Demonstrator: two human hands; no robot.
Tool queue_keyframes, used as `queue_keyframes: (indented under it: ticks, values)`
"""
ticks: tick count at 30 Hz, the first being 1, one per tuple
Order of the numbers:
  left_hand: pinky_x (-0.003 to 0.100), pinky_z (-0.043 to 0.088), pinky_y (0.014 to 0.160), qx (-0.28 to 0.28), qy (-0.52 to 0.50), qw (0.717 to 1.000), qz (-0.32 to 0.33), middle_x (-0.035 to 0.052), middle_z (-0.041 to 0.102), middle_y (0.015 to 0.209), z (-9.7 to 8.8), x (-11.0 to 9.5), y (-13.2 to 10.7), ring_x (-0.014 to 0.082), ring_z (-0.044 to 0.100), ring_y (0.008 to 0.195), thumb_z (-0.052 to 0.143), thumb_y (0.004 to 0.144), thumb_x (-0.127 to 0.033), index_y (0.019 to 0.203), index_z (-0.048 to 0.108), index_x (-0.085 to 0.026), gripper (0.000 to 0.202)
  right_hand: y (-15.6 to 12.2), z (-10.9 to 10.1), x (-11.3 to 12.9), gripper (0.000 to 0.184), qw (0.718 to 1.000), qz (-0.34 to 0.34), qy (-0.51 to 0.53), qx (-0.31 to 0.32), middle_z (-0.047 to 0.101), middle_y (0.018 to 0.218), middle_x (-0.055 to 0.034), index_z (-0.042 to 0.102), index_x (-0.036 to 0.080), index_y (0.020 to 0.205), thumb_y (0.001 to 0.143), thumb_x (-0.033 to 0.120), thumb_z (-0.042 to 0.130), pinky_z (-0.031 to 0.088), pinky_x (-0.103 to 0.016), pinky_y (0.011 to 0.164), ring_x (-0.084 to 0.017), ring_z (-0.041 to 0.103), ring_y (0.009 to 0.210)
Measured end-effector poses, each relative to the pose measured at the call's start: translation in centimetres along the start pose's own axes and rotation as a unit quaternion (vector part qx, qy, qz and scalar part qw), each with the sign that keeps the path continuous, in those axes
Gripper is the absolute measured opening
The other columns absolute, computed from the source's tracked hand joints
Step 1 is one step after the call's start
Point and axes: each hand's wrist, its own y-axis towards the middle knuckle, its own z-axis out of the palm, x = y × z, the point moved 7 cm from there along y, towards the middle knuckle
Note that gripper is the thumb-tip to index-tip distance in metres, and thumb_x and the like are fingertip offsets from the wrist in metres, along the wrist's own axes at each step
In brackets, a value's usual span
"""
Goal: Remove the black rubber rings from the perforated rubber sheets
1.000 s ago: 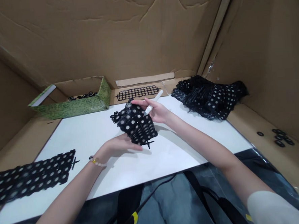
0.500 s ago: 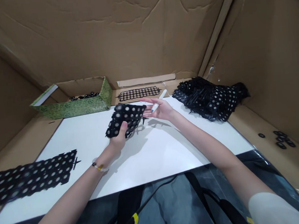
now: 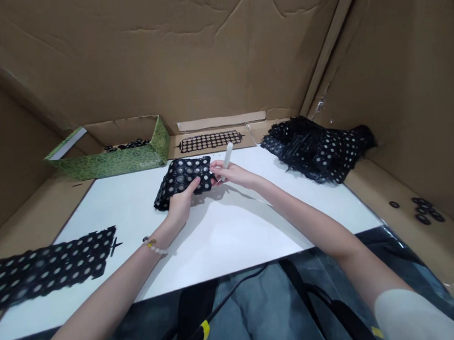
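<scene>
A black perforated sheet (image 3: 181,179) with round holes lies on the white tabletop (image 3: 230,226) near its far middle. My left hand (image 3: 181,203) grips the sheet's near edge, thumb on top. My right hand (image 3: 231,174) pinches the sheet's right edge and also holds a white pen-like tool (image 3: 227,157) that points up and away.
A pile of black perforated sheets (image 3: 318,146) lies at the far right. Flat sheets (image 3: 44,271) lie at the near left. A green cardboard box (image 3: 110,154) with black rings stands at the far left, a single sheet (image 3: 210,140) beside it. Loose black rings (image 3: 421,209) lie on the right cardboard. Cardboard walls surround the table.
The sheet was held up and crumpled between both hands; now it is lowered flatter onto the table farther away, with my right hand closed on its edge.
</scene>
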Motion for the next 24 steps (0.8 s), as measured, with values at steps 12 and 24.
queue_keyframes:
  ticks: [12, 24]
  values:
    - [0.035, 0.058, 0.077, -0.031, -0.031, 0.995, -0.085, 0.0132, 0.076, 0.092, -0.3, 2.7, -0.2, 0.0265, 0.071, 0.091, 0.092, 0.049, -0.039, 0.077, 0.072, -0.013, 0.044, -3.0, -2.7, 1.5, 0.045, 0.966, -0.107, -0.135, -0.193, 0.059, 0.074, -0.0024, 0.061, 0.019, 0.083, 0.094, 0.056, 0.037, 0.044, -0.026, 0.067, -0.015, 0.056, 0.073]
    - [0.040, 0.061, 0.078, -0.003, -0.105, 0.992, -0.073, 0.0116, 0.077, 0.097, 1.1, 1.0, -1.3, 0.0290, 0.071, 0.095, 0.094, 0.048, -0.028, 0.086, 0.074, -0.013, 0.045, -3.0, -0.3, -0.7, 0.020, 0.974, -0.092, -0.076, -0.193, 0.064, 0.067, 0.0016, 0.065, 0.019, 0.089, 0.077, 0.035, 0.065, 0.044, -0.024, 0.056, -0.012, 0.056, 0.059]
